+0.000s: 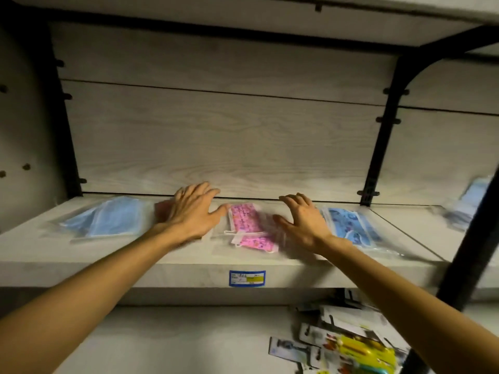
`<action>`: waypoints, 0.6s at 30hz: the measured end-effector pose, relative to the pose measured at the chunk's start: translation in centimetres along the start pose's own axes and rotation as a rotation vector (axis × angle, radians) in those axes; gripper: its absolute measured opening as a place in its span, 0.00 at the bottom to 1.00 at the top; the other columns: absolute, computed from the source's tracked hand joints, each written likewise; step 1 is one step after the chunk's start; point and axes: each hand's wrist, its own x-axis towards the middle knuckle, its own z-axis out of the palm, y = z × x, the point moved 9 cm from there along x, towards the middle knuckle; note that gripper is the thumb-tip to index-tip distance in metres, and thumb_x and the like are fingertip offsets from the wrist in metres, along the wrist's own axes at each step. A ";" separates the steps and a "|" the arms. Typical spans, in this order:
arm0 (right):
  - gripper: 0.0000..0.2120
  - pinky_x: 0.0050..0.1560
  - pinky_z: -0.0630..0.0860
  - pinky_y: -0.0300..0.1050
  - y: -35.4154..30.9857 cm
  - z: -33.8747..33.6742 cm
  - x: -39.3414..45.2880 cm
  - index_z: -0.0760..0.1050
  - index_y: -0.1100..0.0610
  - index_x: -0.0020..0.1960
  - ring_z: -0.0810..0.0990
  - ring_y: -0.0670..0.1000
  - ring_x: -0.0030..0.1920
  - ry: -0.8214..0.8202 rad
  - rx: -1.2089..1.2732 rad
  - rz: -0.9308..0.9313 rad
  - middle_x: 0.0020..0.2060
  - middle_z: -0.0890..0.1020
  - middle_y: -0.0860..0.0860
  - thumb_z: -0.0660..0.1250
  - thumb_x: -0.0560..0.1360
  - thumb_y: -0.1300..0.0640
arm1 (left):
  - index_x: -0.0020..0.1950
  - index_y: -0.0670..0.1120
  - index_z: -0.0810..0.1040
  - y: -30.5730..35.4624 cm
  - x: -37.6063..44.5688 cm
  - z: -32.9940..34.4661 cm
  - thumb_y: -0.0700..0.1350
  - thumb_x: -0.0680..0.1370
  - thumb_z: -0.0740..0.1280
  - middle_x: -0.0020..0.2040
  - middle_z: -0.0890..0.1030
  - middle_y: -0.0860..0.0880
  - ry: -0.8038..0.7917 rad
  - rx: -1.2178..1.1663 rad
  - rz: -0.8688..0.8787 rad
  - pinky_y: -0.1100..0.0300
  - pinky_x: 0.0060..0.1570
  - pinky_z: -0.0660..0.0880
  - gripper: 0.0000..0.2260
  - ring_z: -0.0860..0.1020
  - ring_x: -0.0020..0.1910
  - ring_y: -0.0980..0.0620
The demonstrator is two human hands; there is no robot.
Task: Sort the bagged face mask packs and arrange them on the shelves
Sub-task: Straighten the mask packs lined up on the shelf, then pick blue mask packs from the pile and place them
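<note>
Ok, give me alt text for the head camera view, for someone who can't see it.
Two open hands, left hand and right hand, reach over a pale wooden shelf on either side of a bagged pink patterned mask pack. A plain blue mask pack lies to its left, a blue patterned mask pack to its right.

Head view, close, facing shelf (pixel 189 261)

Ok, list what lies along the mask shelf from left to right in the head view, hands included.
Plain light-blue bagged mask pack → left hand → pink patterned bagged mask pack → right hand → blue patterned bagged mask pack → black metal shelf upright → blurred pale-blue bagged pack at the far right.
</note>
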 end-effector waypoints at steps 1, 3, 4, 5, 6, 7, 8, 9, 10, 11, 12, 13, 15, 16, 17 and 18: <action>0.30 0.75 0.59 0.54 0.4 -0.8 -1.0 0.63 0.55 0.78 0.59 0.57 0.77 0.014 -0.018 -0.013 0.75 0.67 0.55 0.61 0.81 0.42 | 0.79 0.53 0.65 1.5 -0.6 0.2 0.65 0.81 0.56 0.81 0.59 0.48 -0.028 0.030 0.029 0.48 0.78 0.52 0.28 0.58 0.79 0.47; 0.30 0.76 0.58 0.55 1.2 -2.5 -3.2 0.62 0.54 0.79 0.56 0.56 0.79 0.034 -0.047 -0.038 0.77 0.66 0.53 0.59 0.81 0.41 | 0.80 0.55 0.62 4.6 -1.8 0.5 0.67 0.81 0.52 0.83 0.55 0.49 -0.061 0.050 0.063 0.44 0.79 0.46 0.30 0.54 0.81 0.47; 0.30 0.76 0.58 0.55 1.7 -3.6 -4.5 0.61 0.54 0.79 0.56 0.56 0.79 0.040 -0.058 -0.054 0.77 0.66 0.53 0.59 0.82 0.41 | 0.80 0.56 0.62 6.3 -2.5 0.4 0.68 0.81 0.51 0.83 0.55 0.49 -0.064 0.044 0.073 0.43 0.79 0.45 0.31 0.54 0.81 0.47; 0.30 0.76 0.58 0.54 2.2 -4.6 -5.9 0.61 0.54 0.79 0.56 0.56 0.79 0.046 -0.069 -0.076 0.77 0.66 0.53 0.60 0.82 0.41 | 0.79 0.55 0.63 8.1 -3.1 0.3 0.69 0.80 0.51 0.83 0.56 0.49 -0.054 0.040 0.084 0.44 0.79 0.46 0.31 0.55 0.81 0.47; 0.31 0.76 0.58 0.53 2.8 -5.7 -7.5 0.61 0.55 0.79 0.56 0.55 0.79 0.048 -0.081 -0.102 0.77 0.66 0.52 0.60 0.81 0.42 | 0.79 0.55 0.65 10.0 -3.8 0.1 0.69 0.80 0.53 0.82 0.58 0.49 -0.029 0.038 0.099 0.45 0.78 0.49 0.31 0.57 0.80 0.47; 0.31 0.76 0.59 0.53 3.5 -6.8 -9.3 0.60 0.55 0.79 0.57 0.55 0.78 0.051 -0.094 -0.127 0.77 0.66 0.52 0.61 0.81 0.42 | 0.77 0.55 0.67 12.1 -4.6 -0.1 0.69 0.80 0.55 0.81 0.61 0.48 0.007 0.035 0.121 0.48 0.77 0.53 0.30 0.60 0.79 0.47; 0.31 0.76 0.60 0.54 4.4 -7.9 -11.1 0.59 0.55 0.79 0.58 0.55 0.78 0.055 -0.106 -0.149 0.76 0.66 0.53 0.62 0.81 0.43 | 0.76 0.54 0.69 14.4 -5.5 -0.4 0.68 0.79 0.57 0.79 0.64 0.49 0.046 0.024 0.147 0.50 0.75 0.57 0.29 0.63 0.77 0.47; 0.32 0.75 0.61 0.54 5.5 -9.0 -13.1 0.59 0.55 0.80 0.59 0.55 0.77 0.058 -0.114 -0.164 0.76 0.66 0.53 0.63 0.81 0.44 | 0.74 0.54 0.71 16.7 -6.5 -0.6 0.67 0.79 0.60 0.77 0.67 0.50 0.072 0.010 0.174 0.52 0.72 0.61 0.28 0.67 0.74 0.47; 0.32 0.75 0.62 0.54 6.7 -10.2 -15.1 0.58 0.55 0.80 0.60 0.55 0.76 0.061 -0.116 -0.169 0.76 0.66 0.53 0.63 0.81 0.45 | 0.72 0.54 0.73 19.3 -7.6 -0.6 0.65 0.78 0.61 0.74 0.70 0.51 0.086 -0.001 0.203 0.53 0.68 0.64 0.26 0.69 0.71 0.48; 0.32 0.75 0.62 0.54 8.1 -11.5 -17.0 0.58 0.54 0.80 0.61 0.55 0.76 0.069 -0.114 -0.169 0.76 0.66 0.53 0.64 0.80 0.46 | 0.71 0.54 0.74 21.9 -8.7 -0.6 0.64 0.78 0.62 0.71 0.72 0.52 0.097 -0.006 0.238 0.54 0.66 0.66 0.25 0.71 0.69 0.48; 0.32 0.76 0.63 0.53 9.5 -12.8 -18.9 0.57 0.54 0.80 0.62 0.54 0.76 0.080 -0.111 -0.160 0.76 0.66 0.53 0.64 0.80 0.47 | 0.71 0.53 0.74 24.7 -9.9 -0.4 0.63 0.78 0.63 0.69 0.73 0.52 0.101 -0.002 0.281 0.54 0.64 0.68 0.24 0.73 0.67 0.48; 0.32 0.75 0.64 0.53 11.1 -14.1 -20.8 0.58 0.53 0.80 0.63 0.54 0.75 0.093 -0.104 -0.143 0.75 0.67 0.53 0.65 0.80 0.48 | 0.71 0.53 0.73 27.6 -11.0 -0.2 0.62 0.78 0.64 0.69 0.74 0.51 0.100 0.001 0.328 0.54 0.63 0.70 0.24 0.74 0.66 0.48; 0.31 0.73 0.67 0.54 14.5 -16.8 -24.3 0.59 0.53 0.79 0.66 0.54 0.73 0.122 -0.091 -0.095 0.73 0.70 0.53 0.66 0.79 0.50 | 0.71 0.51 0.73 33.4 -12.9 -0.1 0.59 0.78 0.65 0.68 0.75 0.50 0.113 0.002 0.430 0.52 0.56 0.75 0.23 0.77 0.62 0.47; 0.31 0.72 0.69 0.54 16.3 -18.0 -25.9 0.60 0.53 0.78 0.67 0.54 0.72 0.132 -0.096 -0.067 0.73 0.70 0.53 0.66 0.79 0.51 | 0.70 0.51 0.74 36.1 -13.7 -0.1 0.58 0.78 0.65 0.66 0.76 0.50 0.121 -0.006 0.475 0.53 0.51 0.76 0.22 0.79 0.59 0.47; 0.30 0.71 0.69 0.53 18.0 -19.2 -27.4 0.60 0.53 0.78 0.67 0.54 0.72 0.138 -0.109 -0.035 0.73 0.70 0.53 0.66 0.79 0.51 | 0.69 0.51 0.75 38.8 -14.4 -0.1 0.56 0.78 0.65 0.65 0.78 0.50 0.122 -0.029 0.514 0.53 0.46 0.76 0.21 0.80 0.55 0.47; 0.31 0.71 0.69 0.52 19.8 -20.3 -28.8 0.60 0.52 0.79 0.67 0.54 0.73 0.144 -0.121 0.001 0.74 0.70 0.52 0.67 0.79 0.51 | 0.69 0.51 0.75 41.3 -15.0 0.0 0.55 0.78 0.65 0.63 0.79 0.50 0.115 -0.056 0.552 0.54 0.43 0.76 0.20 0.81 0.53 0.47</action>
